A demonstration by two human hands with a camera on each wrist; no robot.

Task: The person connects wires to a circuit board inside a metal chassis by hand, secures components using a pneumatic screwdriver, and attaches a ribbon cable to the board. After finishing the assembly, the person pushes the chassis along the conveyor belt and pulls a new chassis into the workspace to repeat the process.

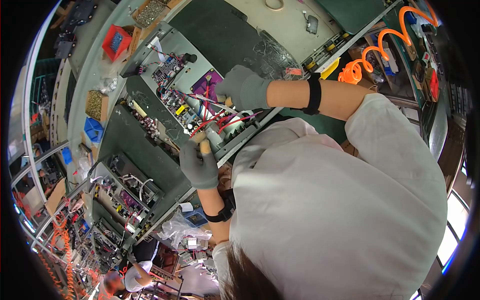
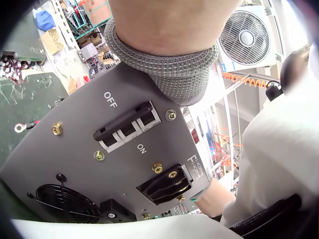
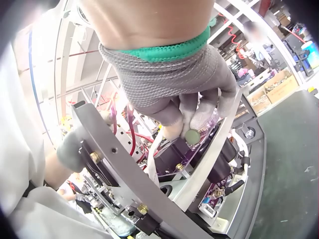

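Note:
An open grey power-supply chassis [image 1: 192,75] lies on the green bench mat, with red wires [image 1: 207,122] and a purple board [image 1: 209,82] inside. My left hand [image 1: 199,150], in a grey glove, grips the top edge of its front panel [image 2: 75,149], which carries an OFF/ON breaker switch [image 2: 127,129] and a fan grille [image 2: 67,201]. My right hand [image 1: 235,95] reaches down into the chassis among the wires. Its fingertips [image 3: 172,130] pinch a small round part [image 3: 192,136] over the dark components.
More open chassis units [image 1: 125,187] lie to the left on the bench. A red bin [image 1: 116,41] and boxes of screws [image 1: 150,12] stand beyond. An orange coiled hose [image 1: 370,55] hangs at right, a plastic bag [image 1: 182,230] lies near my left elbow, and another person [image 1: 132,277] works further along.

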